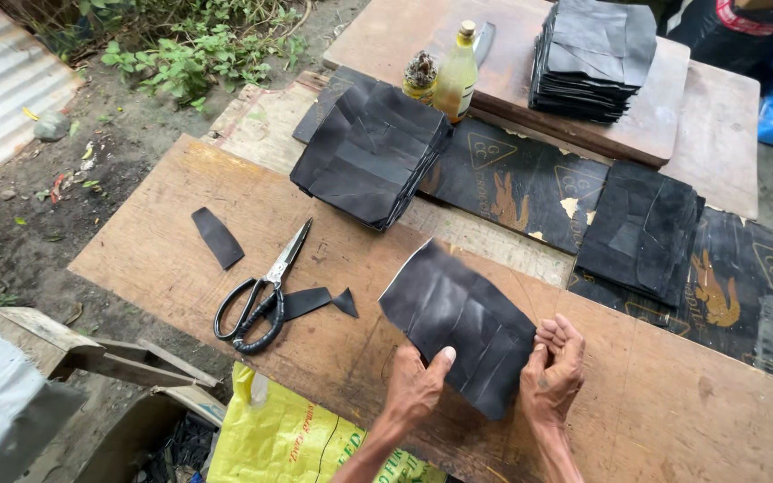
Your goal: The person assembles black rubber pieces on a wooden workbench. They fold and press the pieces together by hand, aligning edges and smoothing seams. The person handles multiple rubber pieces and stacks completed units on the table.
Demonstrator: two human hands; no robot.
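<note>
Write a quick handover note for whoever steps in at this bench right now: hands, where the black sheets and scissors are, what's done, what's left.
Left hand: thumb pressing the near edge of a small stack of black sheets on the wooden board.
Right hand: fingers curled at the stack's right edge.
Scissors: lying shut, left of the stack, beside black offcuts.
Done: three other sheet stacks further back.
Left: this stack is not yet squared.

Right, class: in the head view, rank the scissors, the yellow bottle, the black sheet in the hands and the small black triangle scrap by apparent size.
1. Black sheet
2. Scissors
3. Yellow bottle, though it stands farther away
4. Triangle scrap
</note>
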